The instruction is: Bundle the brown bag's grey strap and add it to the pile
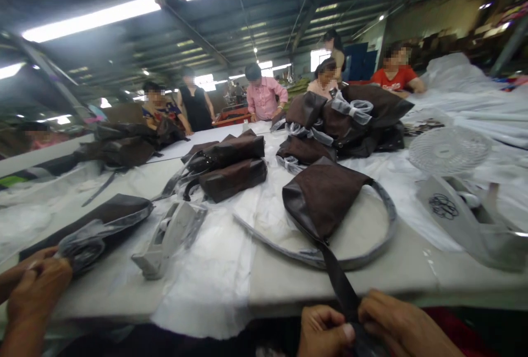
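Left grip [325,332] and right grip [402,324] pinch a dark-brown fabric strap [340,280], bottom centre.
It slants up-left into a brown handbag [322,197] on the grey bench [412,269].

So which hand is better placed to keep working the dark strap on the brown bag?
Probably the right hand: its fingers lie across the dark strap closest to the brown bag. The left hand sits lower, beside the strap's end, though its grip is hard to see.
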Motion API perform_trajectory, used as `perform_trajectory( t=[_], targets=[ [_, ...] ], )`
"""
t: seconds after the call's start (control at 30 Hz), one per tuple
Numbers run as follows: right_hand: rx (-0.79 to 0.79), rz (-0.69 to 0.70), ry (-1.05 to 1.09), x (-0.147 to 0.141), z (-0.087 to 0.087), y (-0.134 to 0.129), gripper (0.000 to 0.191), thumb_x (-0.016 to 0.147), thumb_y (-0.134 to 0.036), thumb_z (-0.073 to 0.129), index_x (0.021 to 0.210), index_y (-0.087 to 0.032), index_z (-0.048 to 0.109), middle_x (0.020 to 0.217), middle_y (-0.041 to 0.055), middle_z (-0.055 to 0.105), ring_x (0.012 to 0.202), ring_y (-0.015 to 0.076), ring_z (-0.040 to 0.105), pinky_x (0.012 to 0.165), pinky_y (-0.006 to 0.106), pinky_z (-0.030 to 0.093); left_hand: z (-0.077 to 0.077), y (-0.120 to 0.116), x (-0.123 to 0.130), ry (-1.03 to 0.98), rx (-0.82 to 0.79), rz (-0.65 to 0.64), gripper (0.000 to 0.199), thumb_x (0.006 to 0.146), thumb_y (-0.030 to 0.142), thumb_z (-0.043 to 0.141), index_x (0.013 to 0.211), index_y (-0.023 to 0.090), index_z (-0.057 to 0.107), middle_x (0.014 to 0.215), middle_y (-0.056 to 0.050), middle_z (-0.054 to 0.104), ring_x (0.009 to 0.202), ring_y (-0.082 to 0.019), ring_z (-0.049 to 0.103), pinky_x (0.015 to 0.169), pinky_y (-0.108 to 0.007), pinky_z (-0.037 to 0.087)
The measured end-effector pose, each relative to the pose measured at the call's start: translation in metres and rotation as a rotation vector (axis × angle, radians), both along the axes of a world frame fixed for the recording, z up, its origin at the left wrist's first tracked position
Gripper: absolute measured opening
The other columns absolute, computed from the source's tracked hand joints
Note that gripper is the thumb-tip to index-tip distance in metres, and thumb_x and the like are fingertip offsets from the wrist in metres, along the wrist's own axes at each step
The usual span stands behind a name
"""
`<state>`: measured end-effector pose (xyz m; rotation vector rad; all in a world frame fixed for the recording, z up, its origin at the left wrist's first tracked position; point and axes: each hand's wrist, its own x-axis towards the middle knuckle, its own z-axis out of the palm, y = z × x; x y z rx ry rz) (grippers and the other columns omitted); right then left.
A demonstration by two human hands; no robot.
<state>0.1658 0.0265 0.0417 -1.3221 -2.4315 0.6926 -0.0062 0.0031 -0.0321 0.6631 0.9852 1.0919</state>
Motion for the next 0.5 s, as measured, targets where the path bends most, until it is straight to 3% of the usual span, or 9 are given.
perform_trajectory(
  t=[0.13,0.23,0.37,0.5],
  targets=[
    [-0.054,-0.048,0.119,-0.002,0.024,-0.003,0.017,0.084,-0.013,0.042,0.077,-0.018,0.057,0.076,0.0019,0.058,0.07,0.0148,0.054,0.063,0.024,0.037,0.022,-0.008,0.003,-0.085,-0.032,-0.011,0.04,0.053,0.046,0.08,0.063,0.01,0.065,0.052,-0.004,0.061,0.037,-0.009,0.051,0.037,-0.018,0.039],
    [-0.158,-0.07,0.286,0.003,0.033,-0.003,0.013,0.083,-0.013,0.048,0.078,-0.017,0.059,0.077,0.0005,0.059,0.074,0.0136,0.055,0.068,0.023,0.039,0.034,-0.009,0.0,-0.097,-0.064,-0.027,0.034,0.058,0.039,0.08,0.066,0.01,0.065,0.051,-0.001,0.061,0.036,-0.007,0.049,0.037,-0.017,0.039],
    [-0.211,-0.128,0.439,0.008,0.027,-0.009,0.011,0.076,-0.01,0.059,0.081,-0.017,0.065,0.076,-0.0007,0.063,0.074,0.0133,0.058,0.067,0.022,0.041,0.034,-0.011,-0.002,-0.132,-0.089,-0.069,0.027,0.065,0.034,0.076,0.072,0.011,0.064,0.054,0.0,0.061,0.035,-0.006,0.047,0.036,-0.017,0.039],
    [-0.109,-0.119,0.525,0.004,0.017,-0.014,0.009,0.078,-0.01,0.059,0.075,-0.017,0.065,0.073,0.0006,0.061,0.071,0.0137,0.057,0.066,0.024,0.042,0.031,-0.012,-0.002,-0.163,-0.085,-0.093,0.023,0.071,0.033,0.07,0.073,0.011,0.062,0.056,0.0,0.06,0.035,-0.006,0.047,0.034,-0.016,0.039]
  ],
)
